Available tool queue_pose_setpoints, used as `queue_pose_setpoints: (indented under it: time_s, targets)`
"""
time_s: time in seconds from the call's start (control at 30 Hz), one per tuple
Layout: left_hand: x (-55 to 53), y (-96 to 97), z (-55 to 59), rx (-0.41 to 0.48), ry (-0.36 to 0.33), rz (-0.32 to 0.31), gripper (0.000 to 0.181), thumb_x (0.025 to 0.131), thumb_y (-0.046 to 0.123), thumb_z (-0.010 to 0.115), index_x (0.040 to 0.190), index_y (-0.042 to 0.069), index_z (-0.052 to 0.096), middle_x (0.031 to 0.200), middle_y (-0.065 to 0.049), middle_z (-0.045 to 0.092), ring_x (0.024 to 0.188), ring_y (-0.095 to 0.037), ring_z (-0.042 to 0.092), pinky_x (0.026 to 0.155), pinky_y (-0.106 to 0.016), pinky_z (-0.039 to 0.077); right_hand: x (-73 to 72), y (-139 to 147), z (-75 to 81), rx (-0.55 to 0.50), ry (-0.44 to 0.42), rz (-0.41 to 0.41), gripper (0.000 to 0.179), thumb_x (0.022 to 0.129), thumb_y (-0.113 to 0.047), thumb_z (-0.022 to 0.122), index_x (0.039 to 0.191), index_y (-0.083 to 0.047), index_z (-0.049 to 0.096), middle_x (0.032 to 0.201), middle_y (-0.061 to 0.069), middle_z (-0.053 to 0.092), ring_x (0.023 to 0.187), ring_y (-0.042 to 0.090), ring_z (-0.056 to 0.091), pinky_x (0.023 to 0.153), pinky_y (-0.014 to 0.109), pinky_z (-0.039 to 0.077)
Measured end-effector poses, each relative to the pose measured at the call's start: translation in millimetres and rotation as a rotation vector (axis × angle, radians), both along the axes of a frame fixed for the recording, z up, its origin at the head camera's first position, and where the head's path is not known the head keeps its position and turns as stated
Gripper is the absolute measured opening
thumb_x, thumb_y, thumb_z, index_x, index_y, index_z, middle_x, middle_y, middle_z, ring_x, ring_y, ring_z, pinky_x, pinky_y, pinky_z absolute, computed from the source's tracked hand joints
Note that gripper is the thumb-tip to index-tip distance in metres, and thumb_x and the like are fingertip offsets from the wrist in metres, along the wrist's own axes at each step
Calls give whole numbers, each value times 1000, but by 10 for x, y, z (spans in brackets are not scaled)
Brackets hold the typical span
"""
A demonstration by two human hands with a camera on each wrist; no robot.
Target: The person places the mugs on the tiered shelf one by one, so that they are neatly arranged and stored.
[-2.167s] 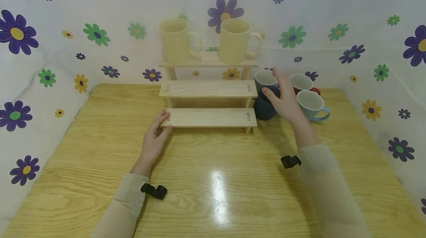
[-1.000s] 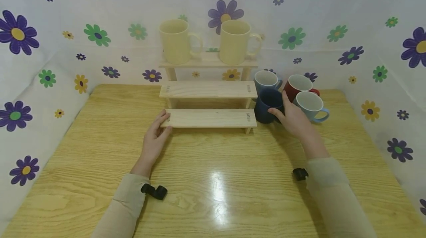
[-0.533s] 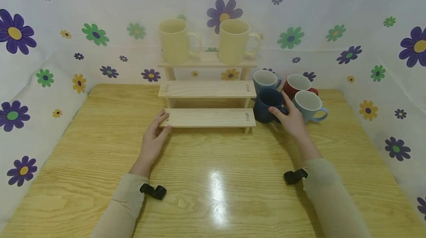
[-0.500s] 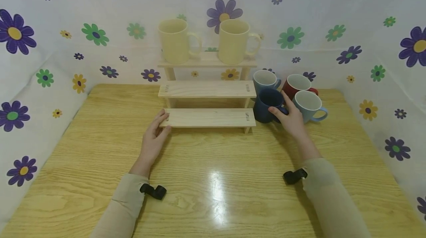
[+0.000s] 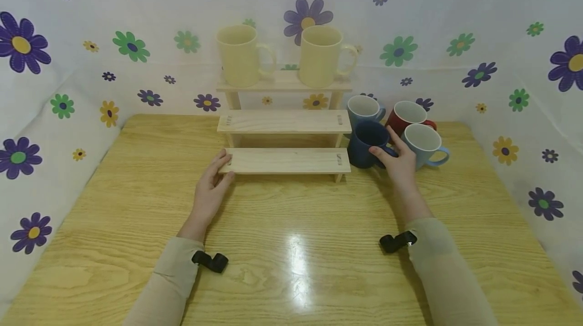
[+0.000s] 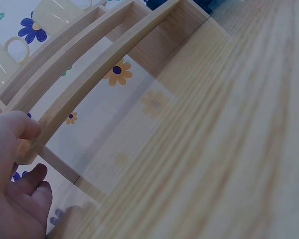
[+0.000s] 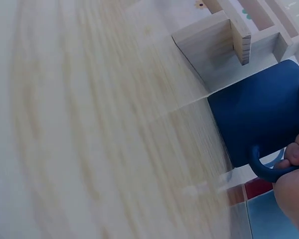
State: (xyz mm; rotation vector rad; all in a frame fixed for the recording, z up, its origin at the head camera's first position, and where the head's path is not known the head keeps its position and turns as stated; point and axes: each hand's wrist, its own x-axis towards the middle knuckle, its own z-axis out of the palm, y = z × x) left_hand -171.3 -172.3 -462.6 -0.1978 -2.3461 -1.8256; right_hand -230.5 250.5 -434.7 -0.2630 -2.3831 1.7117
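Right hand (image 5: 400, 164) holds dark blue mug (image 5: 363, 145), fingers curled at handle (image 7: 263, 173). Mug upright on table (image 5: 273, 245), just beside right end of wooden rack (image 5: 287, 160), between rack and light blue mug (image 5: 422, 139). Left hand (image 5: 210, 193) pinches left end of rack's lowest tier. Step looks like securing grip; next move seems to call for straight lift, clear of neighbours, rack braced.

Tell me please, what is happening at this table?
A person's right hand grips the handle of a dark blue mug, which stands on the table beside the wooden rack. The left hand holds the left end of the lowest shelf. Two pale yellow mugs stand on the top shelf; three others are nearby.
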Motion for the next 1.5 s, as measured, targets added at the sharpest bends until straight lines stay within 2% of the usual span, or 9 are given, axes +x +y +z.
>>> queue_pose_setpoints:
  time_s: [0.17, 0.3, 0.5, 0.67, 0.77, 0.87, 1.0, 1.27, 1.5]
  targets:
    - [80, 61, 193, -11, -17, -3, 45, 98, 5, 53, 141, -3, 43, 154, -11, 27, 138, -25, 30, 95, -19, 38, 19, -25, 38, -172, 22, -60, 67, 81, -21, 78, 141, -23, 49, 117, 6, 56, 87, 4, 55, 71, 11, 47]
    - [81, 64, 208, -4, -14, -4, 44, 98, 5, 53, 140, -3, 43, 154, -11, 27, 138, -24, 29, 95, -19, 37, 33, -30, 90, -315, 41, -111, 66, 76, -14, 81, 137, -18, 55, 116, 6, 57, 89, 6, 59, 67, 13, 50]
    - [35, 39, 131, 17, 1, -6, 44, 98, 7, 54, 140, 0, 45, 154, -8, 29, 138, -22, 29, 93, -16, 38, 119, 51, 262, -192, 28, -124, 60, 79, -24, 78, 134, -28, 57, 140, 5, 50, 119, 12, 44, 93, 20, 43]
    - [68, 61, 197, 10, -3, -6, 44, 97, 4, 54, 140, -3, 44, 153, -11, 28, 138, -23, 30, 93, -17, 38, 226, 48, 410, -283, 58, -84, 61, 79, -21, 78, 136, -25, 55, 145, 6, 45, 127, 16, 38, 89, 14, 43]
    - [74, 63, 205, 6, -10, -2, 44, 97, 3, 54, 139, -3, 44, 153, -11, 29, 138, -23, 30, 94, -19, 39, 282, 16, 498, -382, 126, -63, 61, 79, -11, 78, 135, -20, 56, 138, 8, 49, 120, 17, 46, 83, 13, 46]
    - [77, 64, 204, 11, -15, -3, 44, 97, 3, 54, 139, -3, 44, 154, -11, 29, 138, -22, 30, 94, -20, 39, 325, -20, 596, -424, 185, -56, 60, 78, -6, 78, 133, -17, 58, 119, 8, 54, 100, 14, 55, 78, 13, 48]
    - [63, 53, 168, 28, -17, -11, 45, 97, 4, 54, 140, -3, 43, 154, -10, 27, 139, -23, 29, 95, -20, 38, 358, -75, 738, -425, 232, -20, 60, 76, -4, 79, 132, -15, 60, 117, 7, 56, 92, 12, 57, 77, 15, 49]
    - [-53, -28, -99, 25, 5, 0, 44, 98, 13, 55, 142, 10, 47, 154, 5, 29, 138, -13, 28, 96, -18, 37, 324, -310, 946, -463, 304, 123, 57, 78, -2, 77, 132, -8, 59, 93, 6, 59, 75, 11, 57, 72, 19, 52]
    - [-61, -40, -140, 21, 25, -4, 45, 98, 16, 56, 141, 11, 47, 153, 7, 30, 138, -12, 29, 96, -17, 38, 179, -598, 1017, -417, 324, 231, 59, 76, -3, 80, 130, -11, 61, 87, 4, 57, 65, 11, 50, 67, 19, 51]
